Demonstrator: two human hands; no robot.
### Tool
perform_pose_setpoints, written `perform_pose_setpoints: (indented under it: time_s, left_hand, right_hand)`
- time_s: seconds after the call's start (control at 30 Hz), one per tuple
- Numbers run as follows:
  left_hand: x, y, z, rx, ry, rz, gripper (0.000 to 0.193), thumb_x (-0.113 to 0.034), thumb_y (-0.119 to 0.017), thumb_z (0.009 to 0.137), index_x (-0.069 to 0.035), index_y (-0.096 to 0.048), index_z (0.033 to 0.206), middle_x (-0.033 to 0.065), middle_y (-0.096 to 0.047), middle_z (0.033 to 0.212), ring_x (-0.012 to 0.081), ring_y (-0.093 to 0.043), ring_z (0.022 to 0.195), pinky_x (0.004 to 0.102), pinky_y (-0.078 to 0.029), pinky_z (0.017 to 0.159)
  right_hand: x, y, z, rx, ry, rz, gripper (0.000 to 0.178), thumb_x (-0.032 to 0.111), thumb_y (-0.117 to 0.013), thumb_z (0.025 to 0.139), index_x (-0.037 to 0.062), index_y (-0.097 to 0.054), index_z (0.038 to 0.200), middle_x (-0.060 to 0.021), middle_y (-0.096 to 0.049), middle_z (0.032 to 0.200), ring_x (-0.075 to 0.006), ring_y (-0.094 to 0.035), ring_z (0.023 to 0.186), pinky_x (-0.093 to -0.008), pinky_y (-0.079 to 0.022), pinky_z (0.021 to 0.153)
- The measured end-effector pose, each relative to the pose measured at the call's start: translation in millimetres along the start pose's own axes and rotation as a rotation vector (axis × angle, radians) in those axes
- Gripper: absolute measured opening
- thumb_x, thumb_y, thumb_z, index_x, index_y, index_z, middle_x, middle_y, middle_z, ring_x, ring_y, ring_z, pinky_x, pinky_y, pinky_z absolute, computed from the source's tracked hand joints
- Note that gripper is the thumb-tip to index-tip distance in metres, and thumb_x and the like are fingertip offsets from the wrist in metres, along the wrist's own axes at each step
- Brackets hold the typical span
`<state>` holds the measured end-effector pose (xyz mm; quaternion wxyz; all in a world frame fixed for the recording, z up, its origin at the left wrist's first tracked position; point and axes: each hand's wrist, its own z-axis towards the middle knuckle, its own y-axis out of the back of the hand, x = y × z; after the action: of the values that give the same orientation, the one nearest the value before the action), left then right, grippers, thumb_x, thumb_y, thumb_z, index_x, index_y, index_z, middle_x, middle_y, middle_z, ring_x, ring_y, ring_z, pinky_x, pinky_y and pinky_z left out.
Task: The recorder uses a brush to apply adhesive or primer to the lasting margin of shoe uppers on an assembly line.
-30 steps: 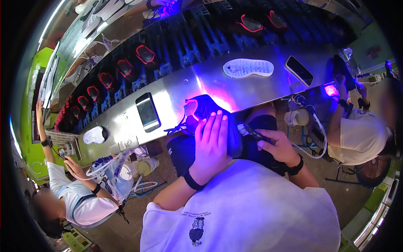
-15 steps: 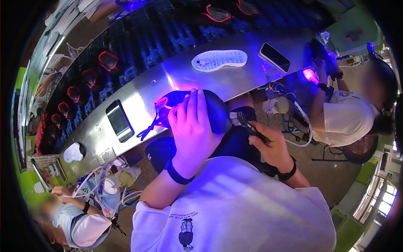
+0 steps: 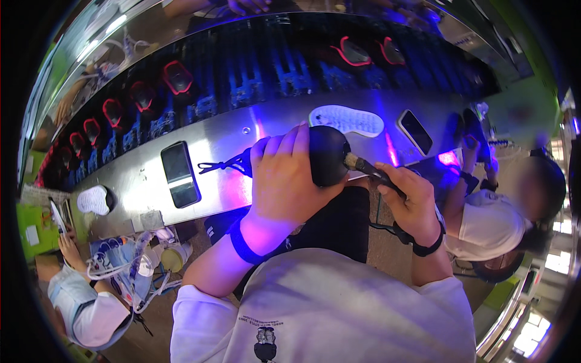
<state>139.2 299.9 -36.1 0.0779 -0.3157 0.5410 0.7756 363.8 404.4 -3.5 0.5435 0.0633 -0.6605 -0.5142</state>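
Observation:
My left hand (image 3: 281, 178) wraps over a black shoe upper (image 3: 328, 154), holding it above the near edge of the metal bench. Dark laces (image 3: 225, 164) stick out to the left of that hand, and the smooth rounded end of the upper faces right. In my right hand (image 3: 411, 199) is a dark-handled brush (image 3: 376, 173), gripped between thumb and fingers. Its pale bristles meet the right edge of the upper. Behind the shoe, a white shoe sole (image 3: 348, 120) lies on the bench.
A phone (image 3: 180, 174) rests left on the bench (image 3: 139, 187), another phone (image 3: 415, 132) right. Beyond runs a dark conveyor (image 3: 242, 66) carrying several red-edged black pieces. A second white sole (image 3: 93, 200) is far left. Co-workers sit at both sides; a pot (image 3: 173, 259) stands lower left.
The brush has risen to the shoe upper and its bristles now touch the edge. The upper has turned, bringing its rounded end further right. The whole view has shifted.

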Motion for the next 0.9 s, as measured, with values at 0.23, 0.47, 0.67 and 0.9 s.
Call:
perform_pose_setpoints:
  time_s: [0.23, 0.47, 0.67, 0.9]
  left_hand:
    - [48, 20, 0, 0.19, -0.008, 0.196, 0.117, -0.033, -0.093, 0.066, -0.007, -0.029, 0.16, 0.0191, -0.066, 0.109, 0.0381, -0.067, 0.102, 0.0474, -0.054, 0.089]
    - [74, 14, -24, 0.03, -0.171, -0.027, 0.112, -0.032, -0.091, 0.067, -0.002, -0.034, 0.158, 0.0194, -0.068, 0.096, 0.0362, -0.071, 0.086, 0.0448, -0.059, 0.073]
    - [36, 28, -45, 0.357, 0.003, -0.459, 0.106, -0.027, -0.096, 0.066, 0.0, -0.042, 0.153, 0.0178, -0.07, 0.129, 0.0289, -0.071, 0.116, 0.0406, -0.055, 0.101]
    - [13, 26, -53, 0.469, 0.044, -0.705, 0.101, -0.028, -0.095, 0.072, 0.0, -0.04, 0.152, 0.0128, -0.067, 0.13, 0.0241, -0.067, 0.118, 0.0391, -0.052, 0.104]
  right_hand:
    - [-35, -65, 20, -0.048, -0.187, 0.574, 0.049, 0.006, -0.069, 0.098, -0.0055, -0.055, 0.144, -0.0035, -0.069, 0.092, -0.0071, -0.059, 0.077, -0.0223, -0.049, 0.071]
    - [-25, -25, 39, 0.062, -0.104, 0.416, 0.035, 0.002, -0.068, 0.096, -0.002, -0.067, 0.13, -0.0094, -0.07, 0.1, -0.014, -0.067, 0.089, -0.0304, -0.053, 0.082]
    - [-8, 8, 49, 0.072, 0.078, 0.355, 0.039, 0.004, -0.073, 0.092, 0.0004, -0.068, 0.13, -0.0104, -0.073, 0.103, -0.0165, -0.069, 0.092, -0.0324, -0.054, 0.083]
    - [-12, 16, 30, 0.081, 0.071, 0.488, 0.04, 0.004, -0.076, 0.09, 0.0017, -0.069, 0.13, -0.0092, -0.074, 0.104, -0.0147, -0.069, 0.088, -0.0293, -0.054, 0.08]
